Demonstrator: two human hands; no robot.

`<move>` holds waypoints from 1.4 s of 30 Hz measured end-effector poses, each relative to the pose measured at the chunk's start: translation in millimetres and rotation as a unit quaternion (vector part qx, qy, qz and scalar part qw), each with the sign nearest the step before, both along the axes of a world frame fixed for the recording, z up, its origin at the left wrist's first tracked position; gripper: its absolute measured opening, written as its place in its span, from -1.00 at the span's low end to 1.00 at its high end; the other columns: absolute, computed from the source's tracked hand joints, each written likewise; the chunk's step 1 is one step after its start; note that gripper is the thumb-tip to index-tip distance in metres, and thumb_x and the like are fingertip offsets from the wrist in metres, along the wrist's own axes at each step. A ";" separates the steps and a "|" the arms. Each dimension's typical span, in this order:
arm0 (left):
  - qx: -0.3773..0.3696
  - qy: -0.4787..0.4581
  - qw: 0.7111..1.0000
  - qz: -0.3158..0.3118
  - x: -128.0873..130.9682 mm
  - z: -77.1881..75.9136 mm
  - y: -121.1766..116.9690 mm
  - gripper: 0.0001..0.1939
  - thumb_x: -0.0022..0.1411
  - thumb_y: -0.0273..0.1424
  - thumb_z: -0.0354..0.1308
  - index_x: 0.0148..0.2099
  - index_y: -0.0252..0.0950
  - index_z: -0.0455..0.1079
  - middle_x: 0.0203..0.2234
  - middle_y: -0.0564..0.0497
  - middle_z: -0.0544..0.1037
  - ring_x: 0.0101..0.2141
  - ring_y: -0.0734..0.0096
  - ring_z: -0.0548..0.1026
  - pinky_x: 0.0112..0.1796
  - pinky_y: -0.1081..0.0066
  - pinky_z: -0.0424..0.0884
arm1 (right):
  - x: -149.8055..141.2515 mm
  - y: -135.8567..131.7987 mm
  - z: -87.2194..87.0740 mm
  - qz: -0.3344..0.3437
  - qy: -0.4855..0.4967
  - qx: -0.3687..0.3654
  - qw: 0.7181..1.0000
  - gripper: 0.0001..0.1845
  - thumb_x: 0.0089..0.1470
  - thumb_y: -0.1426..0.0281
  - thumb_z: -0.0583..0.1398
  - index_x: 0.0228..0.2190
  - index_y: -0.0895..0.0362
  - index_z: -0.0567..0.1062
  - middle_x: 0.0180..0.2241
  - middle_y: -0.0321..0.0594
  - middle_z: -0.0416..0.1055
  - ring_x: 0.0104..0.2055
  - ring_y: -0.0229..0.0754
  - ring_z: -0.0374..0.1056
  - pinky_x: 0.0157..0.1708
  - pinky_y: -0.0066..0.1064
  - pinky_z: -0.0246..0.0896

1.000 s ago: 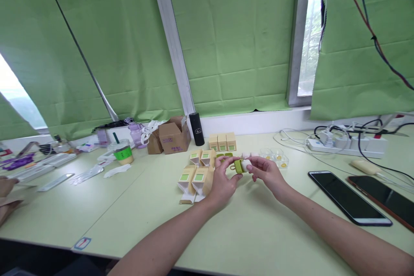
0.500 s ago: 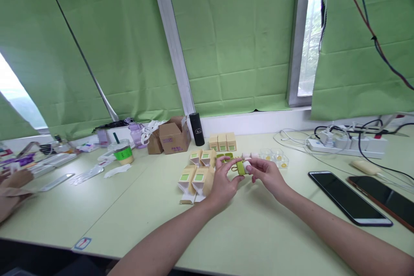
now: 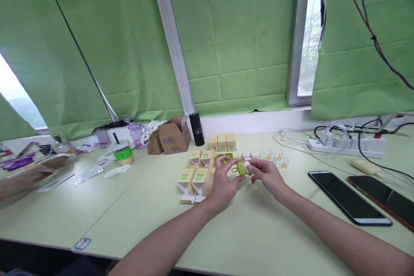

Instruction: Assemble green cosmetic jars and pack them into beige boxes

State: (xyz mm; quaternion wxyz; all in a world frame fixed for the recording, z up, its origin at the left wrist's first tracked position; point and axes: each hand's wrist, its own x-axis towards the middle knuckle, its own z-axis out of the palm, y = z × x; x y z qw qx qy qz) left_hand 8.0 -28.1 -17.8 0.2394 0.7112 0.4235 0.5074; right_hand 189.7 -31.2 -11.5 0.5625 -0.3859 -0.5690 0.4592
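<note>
Both of my hands meet over the pale green table (image 3: 252, 233) and pinch one small olive-green and white gadget (image 3: 242, 167) with a little ring on its left end. My left hand (image 3: 223, 181) grips the ring side with curled fingers. My right hand (image 3: 267, 174) pinches the white end. Just left of my left hand lie several small tan boxes with green labels (image 3: 197, 177), some open. Three closed ones (image 3: 222, 141) stand in a row behind.
Two phones (image 3: 349, 198) lie at the right, a white power strip (image 3: 347, 144) with cables behind them. A black cylinder (image 3: 196, 129), cardboard boxes (image 3: 173, 137) and a green-banded cup (image 3: 123, 152) stand at the back. Another person's arm (image 3: 22, 179) reaches in at the far left.
My hands hold the gadget almost still, shifted only slightly. The other person's arm at the far left has stretched further in over the table.
</note>
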 end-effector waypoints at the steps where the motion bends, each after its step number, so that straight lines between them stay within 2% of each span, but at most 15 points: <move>1: -0.002 0.003 1.000 0.002 0.2 0.2 -0.3 -0.49 0.05 -0.56 0.42 0.06 -0.07 0.58 0.09 -0.07 0.28 0.16 0.09 0.36 0.25 0.05 0.29 | 0.1 0.5 -0.7 0.001 -0.001 -0.001 1.000 -0.46 -0.11 -0.07 0.41 -0.34 0.15 0.68 -0.50 -0.19 0.46 -0.41 -0.14 0.35 -0.51 -0.33 0.37; 16: -0.003 0.010 1.000 0.008 0.0 1.3 -2.0 -0.50 0.04 -0.54 0.45 0.04 -0.11 0.58 0.10 -0.07 0.28 0.16 0.11 0.39 0.25 0.05 0.30 | -0.3 4.2 -6.3 -0.010 -0.023 0.008 1.000 -0.41 -0.07 -0.11 0.37 -0.32 0.18 0.67 -0.44 -0.13 0.55 -0.41 -0.15 0.38 -0.51 -0.33 0.40; 21: 0.000 0.010 1.000 0.008 -0.4 0.7 -1.6 -0.51 0.03 -0.53 0.46 0.04 -0.11 0.58 0.09 -0.07 0.30 0.14 0.11 0.40 0.23 0.05 0.32 | -1.6 4.9 -8.6 -0.006 -0.023 0.022 0.999 -0.41 -0.03 -0.10 0.37 -0.29 0.19 0.66 -0.46 -0.16 0.51 -0.41 -0.16 0.38 -0.50 -0.34 0.41; 26: 0.000 0.011 1.000 0.005 -0.6 1.8 -3.0 -0.50 0.03 -0.53 0.46 0.04 -0.12 0.57 0.07 -0.07 0.31 0.13 0.13 0.41 0.23 0.06 0.32 | -2.8 3.7 -10.4 -0.001 -0.017 0.026 1.000 -0.37 -0.02 -0.09 0.36 -0.15 0.19 0.65 -0.44 -0.20 0.50 -0.38 -0.14 0.40 -0.47 -0.30 0.44; 30: -0.001 0.013 1.000 0.000 -0.6 1.6 -3.5 -0.52 0.09 -0.49 0.43 0.07 -0.12 0.56 0.06 -0.08 0.31 0.14 0.12 0.40 0.23 0.06 0.33 | -2.5 1.9 -10.7 -0.010 -0.037 0.027 0.999 -0.31 0.04 -0.08 0.33 0.03 0.16 0.58 -0.42 -0.24 0.50 -0.45 -0.19 0.38 -0.45 -0.27 0.46; 33: 0.003 0.024 1.000 -0.009 -0.1 1.3 -4.2 -0.53 0.15 -0.47 0.40 0.12 -0.09 0.53 0.06 -0.08 0.30 0.17 0.12 0.38 0.23 0.07 0.33 | -1.8 2.4 -11.4 -0.006 -0.054 0.034 0.998 -0.35 0.09 -0.08 0.30 0.01 0.15 0.59 -0.36 -0.20 0.54 -0.46 -0.20 0.39 -0.45 -0.26 0.45; 37: -0.006 0.037 0.999 -0.015 1.4 0.6 -7.1 -0.50 0.29 -0.40 0.29 0.25 -0.08 0.41 0.12 -0.11 0.25 0.15 0.15 0.39 0.23 0.05 0.35 | -2.1 4.3 -12.6 0.000 -0.042 0.051 0.998 -0.41 0.12 -0.06 0.29 -0.04 0.14 0.56 -0.39 -0.22 0.50 -0.38 -0.13 0.44 -0.46 -0.28 0.46; 39: 0.013 0.048 0.999 -0.002 2.0 0.3 -8.8 -0.51 0.36 -0.34 0.23 0.30 -0.09 0.34 0.16 -0.14 0.25 0.18 0.14 0.37 0.23 0.03 0.35 | -3.0 4.6 -12.7 -0.002 -0.027 0.057 0.998 -0.44 0.13 -0.06 0.29 -0.06 0.13 0.53 -0.39 -0.22 0.49 -0.35 -0.12 0.45 -0.47 -0.30 0.46; 42: 0.096 0.099 0.990 0.037 2.2 0.2 -10.5 -0.54 0.40 -0.35 0.18 0.30 -0.09 0.31 0.19 -0.14 0.33 0.25 0.07 0.23 0.24 -0.04 0.30 | -5.1 3.8 -12.2 -0.015 -0.006 0.060 0.998 -0.45 0.12 -0.06 0.30 -0.10 0.12 0.50 -0.40 -0.24 0.46 -0.35 -0.13 0.44 -0.48 -0.32 0.45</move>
